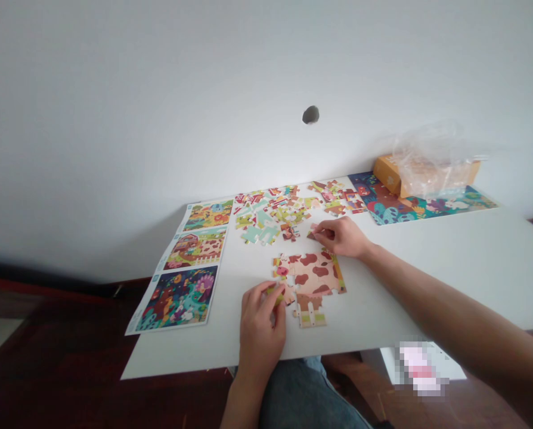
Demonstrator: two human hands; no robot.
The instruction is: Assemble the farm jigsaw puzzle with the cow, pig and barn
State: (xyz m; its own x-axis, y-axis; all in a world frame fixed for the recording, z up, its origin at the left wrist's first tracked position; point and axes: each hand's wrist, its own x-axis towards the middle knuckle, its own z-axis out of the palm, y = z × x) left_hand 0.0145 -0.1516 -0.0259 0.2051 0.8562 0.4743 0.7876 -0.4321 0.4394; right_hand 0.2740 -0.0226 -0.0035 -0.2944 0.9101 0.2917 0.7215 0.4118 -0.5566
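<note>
A partly joined cow puzzle with brown patches lies in the middle of the white table. My left hand rests at its lower left corner, fingers pinched on a yellow-green puzzle piece. My right hand lies just beyond the cow, fingers closed on a small piece at the edge of the loose pile. Several loose colourful pieces are spread behind it towards the wall.
A picture sheet with three printed scenes lies at the table's left. A finished dark-blue puzzle sits at the back right, with an orange box and a clear plastic bag on it. My knee in jeans shows below the table's front edge.
</note>
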